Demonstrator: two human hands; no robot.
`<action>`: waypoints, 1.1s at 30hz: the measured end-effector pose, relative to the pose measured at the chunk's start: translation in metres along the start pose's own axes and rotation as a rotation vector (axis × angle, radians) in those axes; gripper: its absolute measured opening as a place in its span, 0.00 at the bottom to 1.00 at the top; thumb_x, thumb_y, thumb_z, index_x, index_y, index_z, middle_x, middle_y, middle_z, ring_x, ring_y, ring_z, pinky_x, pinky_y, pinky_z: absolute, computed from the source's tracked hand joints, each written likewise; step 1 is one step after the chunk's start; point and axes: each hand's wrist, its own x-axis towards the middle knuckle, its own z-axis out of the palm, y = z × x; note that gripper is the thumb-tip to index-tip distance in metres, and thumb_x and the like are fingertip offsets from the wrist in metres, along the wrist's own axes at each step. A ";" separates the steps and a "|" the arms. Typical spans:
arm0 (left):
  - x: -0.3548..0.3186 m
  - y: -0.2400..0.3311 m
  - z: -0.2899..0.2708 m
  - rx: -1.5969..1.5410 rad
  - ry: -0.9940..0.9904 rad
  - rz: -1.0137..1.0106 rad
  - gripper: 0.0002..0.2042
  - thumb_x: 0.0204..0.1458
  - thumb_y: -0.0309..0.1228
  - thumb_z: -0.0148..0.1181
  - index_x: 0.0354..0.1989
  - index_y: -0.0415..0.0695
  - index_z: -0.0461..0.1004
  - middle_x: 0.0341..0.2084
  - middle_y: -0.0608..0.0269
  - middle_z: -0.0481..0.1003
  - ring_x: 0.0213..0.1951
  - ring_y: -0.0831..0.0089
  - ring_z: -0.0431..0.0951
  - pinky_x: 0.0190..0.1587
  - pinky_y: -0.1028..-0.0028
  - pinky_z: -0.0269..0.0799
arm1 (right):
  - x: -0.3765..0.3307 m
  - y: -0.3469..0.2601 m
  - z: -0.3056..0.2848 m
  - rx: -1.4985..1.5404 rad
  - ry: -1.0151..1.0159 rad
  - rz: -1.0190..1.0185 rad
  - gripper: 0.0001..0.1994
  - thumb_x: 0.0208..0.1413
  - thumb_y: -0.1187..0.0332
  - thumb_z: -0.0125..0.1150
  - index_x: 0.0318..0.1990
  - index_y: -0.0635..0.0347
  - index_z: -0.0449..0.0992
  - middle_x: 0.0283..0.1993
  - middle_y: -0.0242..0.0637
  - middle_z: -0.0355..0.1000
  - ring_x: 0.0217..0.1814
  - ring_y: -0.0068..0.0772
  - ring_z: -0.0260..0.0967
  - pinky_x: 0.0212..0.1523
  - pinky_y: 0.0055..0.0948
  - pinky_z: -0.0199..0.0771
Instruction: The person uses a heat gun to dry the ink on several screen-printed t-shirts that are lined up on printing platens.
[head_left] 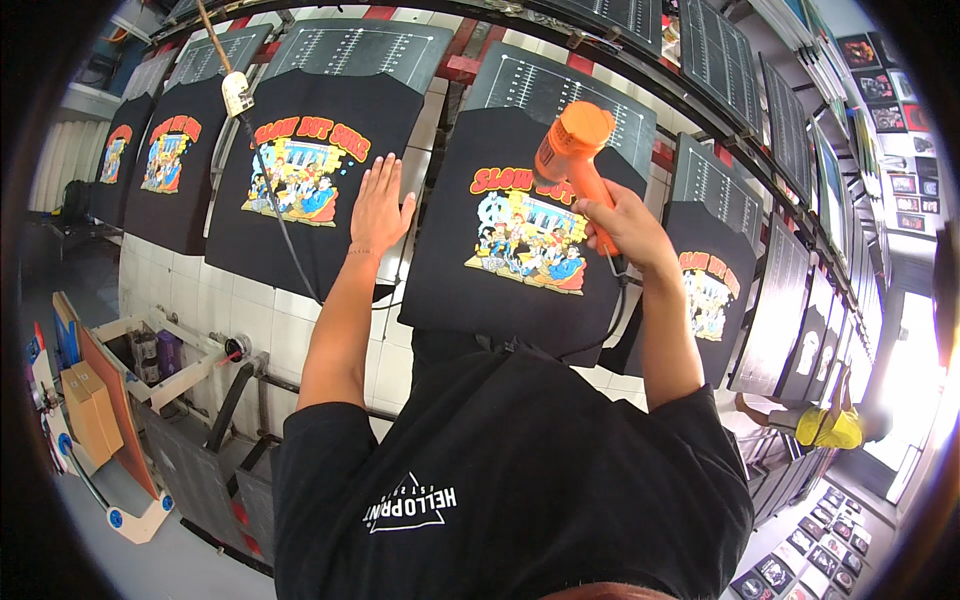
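In my right hand (630, 228) is an orange hair dryer (577, 140), gripped by its handle, its nozzle over the red lettering of the printed black T-shirt (450, 240) in front of me. That shirt lies flat on a dark board with white ruler marks (510, 75). My left hand (380, 205) lies flat, fingers stretched, at the right edge of a second black T-shirt (240, 240) with the same colourful cartoon print (300, 185). A dark cord runs down from the dryer's handle toward my body.
A white plug connector (238, 93) hangs on a cable over the left shirts. More printed shirts (712, 290) lie on boards to both sides. A cardboard box (92, 412) stands on a cart at lower left. Far right, a person in yellow (830, 428) is beside the boards.
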 end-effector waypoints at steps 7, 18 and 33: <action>-0.002 -0.002 0.000 -0.034 0.032 0.021 0.29 0.59 0.37 0.50 0.67 0.35 0.57 0.68 0.49 0.56 0.71 0.55 0.52 0.72 0.58 0.47 | -0.017 0.008 0.000 -0.008 0.223 -0.027 0.17 0.58 0.64 0.60 0.49 0.67 0.71 0.27 0.30 0.67 0.22 0.19 0.67 0.25 0.21 0.73; -0.039 0.004 -0.092 -0.022 0.707 -0.411 0.24 0.56 0.33 0.55 0.56 0.27 0.65 0.57 0.32 0.65 0.61 0.39 0.62 0.63 0.49 0.57 | -0.100 0.055 -0.010 0.289 0.260 -0.003 0.19 0.60 0.65 0.59 0.53 0.68 0.67 0.27 0.32 0.70 0.23 0.21 0.69 0.24 0.23 0.71; -0.175 0.189 0.005 -0.318 0.333 -0.774 0.19 0.64 0.39 0.47 0.43 0.31 0.71 0.37 0.39 0.76 0.39 0.45 0.75 0.44 0.57 0.69 | -0.268 0.183 -0.169 0.374 0.129 0.029 0.17 0.60 0.65 0.60 0.51 0.65 0.67 0.29 0.28 0.66 0.25 0.19 0.67 0.28 0.24 0.74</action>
